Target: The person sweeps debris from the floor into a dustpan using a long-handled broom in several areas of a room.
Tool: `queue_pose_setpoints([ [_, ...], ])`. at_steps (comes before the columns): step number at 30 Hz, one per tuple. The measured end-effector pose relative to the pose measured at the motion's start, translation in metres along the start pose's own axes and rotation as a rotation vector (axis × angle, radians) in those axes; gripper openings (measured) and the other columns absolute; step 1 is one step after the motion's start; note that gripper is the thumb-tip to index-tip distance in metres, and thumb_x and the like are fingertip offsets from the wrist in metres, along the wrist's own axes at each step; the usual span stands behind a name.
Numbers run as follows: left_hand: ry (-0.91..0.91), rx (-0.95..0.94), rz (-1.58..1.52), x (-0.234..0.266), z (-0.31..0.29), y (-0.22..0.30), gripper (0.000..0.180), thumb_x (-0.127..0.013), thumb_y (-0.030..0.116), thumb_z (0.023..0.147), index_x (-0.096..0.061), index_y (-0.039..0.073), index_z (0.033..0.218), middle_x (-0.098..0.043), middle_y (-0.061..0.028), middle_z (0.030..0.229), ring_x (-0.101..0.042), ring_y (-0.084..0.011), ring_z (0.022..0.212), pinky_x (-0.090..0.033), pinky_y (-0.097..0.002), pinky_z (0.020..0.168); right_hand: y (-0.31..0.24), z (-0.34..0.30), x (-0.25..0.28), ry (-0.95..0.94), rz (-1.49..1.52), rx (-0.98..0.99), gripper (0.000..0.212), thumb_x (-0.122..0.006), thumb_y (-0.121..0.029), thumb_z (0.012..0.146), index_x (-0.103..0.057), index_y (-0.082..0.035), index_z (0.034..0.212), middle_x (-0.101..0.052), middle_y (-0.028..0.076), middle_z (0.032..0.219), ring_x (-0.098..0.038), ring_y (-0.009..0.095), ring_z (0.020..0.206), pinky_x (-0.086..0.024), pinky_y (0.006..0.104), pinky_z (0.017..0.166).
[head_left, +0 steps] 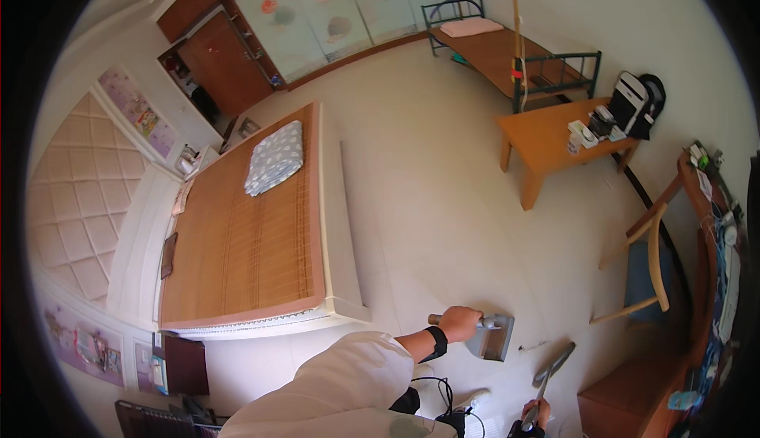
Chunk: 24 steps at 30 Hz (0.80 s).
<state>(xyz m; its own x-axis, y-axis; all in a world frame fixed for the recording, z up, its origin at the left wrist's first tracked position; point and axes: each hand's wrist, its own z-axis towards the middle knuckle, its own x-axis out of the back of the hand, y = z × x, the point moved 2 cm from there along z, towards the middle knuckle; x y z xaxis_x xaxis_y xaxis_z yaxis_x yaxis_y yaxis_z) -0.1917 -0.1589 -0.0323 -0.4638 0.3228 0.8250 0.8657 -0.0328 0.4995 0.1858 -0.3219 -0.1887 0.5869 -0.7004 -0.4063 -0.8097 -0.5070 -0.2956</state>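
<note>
My left hand (pixel 461 323), at the end of a white sleeve with a black band at the wrist, is closed round the handle of a grey dustpan (pixel 494 346). The pan is held low over the floor; whether it touches the tiles I cannot tell. Lower and to the right, my right hand (pixel 540 413) grips the stick of a broom (pixel 557 360), whose dark head is at the floor. A small patch of dark debris (pixel 533 348) lies between the dustpan and the broom head.
To the left stands a wide bed (pixel 245 240) with a woven mat and a folded dotted quilt (pixel 275 158). A chair (pixel 645 276) and a cluttered desk (pixel 701 193) line the right side. Farther off are a wooden table (pixel 542 137) and a narrow metal-framed bed (pixel 495 58). Black cables (pixel 445 390) hang near my feet.
</note>
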Motion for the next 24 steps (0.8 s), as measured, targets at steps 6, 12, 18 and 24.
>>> queue_pose_setpoints([
  [6, -0.049, 0.014, 0.006, 0.001, 0.000, 0.000, 0.020, -0.052, 0.007, 0.067, -0.061, 0.010, 0.084, -0.062, -0.0128, 0.076, -0.060, -0.0311, 0.076, -0.046, -0.0425, 0.065, -0.013, 0.004, 0.020, -0.153, -0.306, -0.139, 0.018, -0.051, -0.021, 0.080, -0.049, -0.003, 0.081, -0.051, 0.004, 0.074, -0.052, 0.015, 0.062, -0.041, 0.0233, 0.041],
  [12, -0.029, 0.003, -0.019, 0.003, -0.003, 0.001, 0.021, -0.054, 0.006, 0.065, -0.061, 0.010, 0.084, -0.062, -0.0124, 0.076, -0.060, -0.0312, 0.075, -0.046, -0.0425, 0.064, -0.018, 0.010, 0.020, -0.241, -0.064, -0.350, 0.015, -0.049, -0.018, 0.080, -0.049, -0.003, 0.081, -0.050, 0.004, 0.073, -0.052, 0.015, 0.063, -0.041, 0.0228, 0.042],
  [18, -0.023, 0.002, -0.033, 0.002, -0.004, 0.000, 0.021, -0.054, 0.007, 0.066, -0.061, 0.010, 0.084, -0.062, -0.0127, 0.075, -0.060, -0.0313, 0.074, -0.046, -0.0426, 0.064, -0.018, 0.012, 0.023, -0.345, 0.100, -0.486, 0.012, -0.048, -0.015, 0.081, -0.049, -0.003, 0.081, -0.049, 0.003, 0.073, -0.052, 0.015, 0.064, -0.041, 0.0223, 0.043],
  [24, -0.027, 0.007, -0.026, 0.002, -0.005, 0.000, 0.020, -0.053, 0.007, 0.065, -0.062, 0.010, 0.083, -0.062, -0.0130, 0.074, -0.060, -0.0316, 0.074, -0.046, -0.0430, 0.063, -0.019, 0.020, 0.031, -0.282, -0.038, -0.372, 0.010, -0.045, -0.013, 0.081, -0.049, -0.003, 0.082, -0.048, 0.003, 0.075, -0.050, 0.015, 0.065, -0.041, 0.0212, 0.047],
])
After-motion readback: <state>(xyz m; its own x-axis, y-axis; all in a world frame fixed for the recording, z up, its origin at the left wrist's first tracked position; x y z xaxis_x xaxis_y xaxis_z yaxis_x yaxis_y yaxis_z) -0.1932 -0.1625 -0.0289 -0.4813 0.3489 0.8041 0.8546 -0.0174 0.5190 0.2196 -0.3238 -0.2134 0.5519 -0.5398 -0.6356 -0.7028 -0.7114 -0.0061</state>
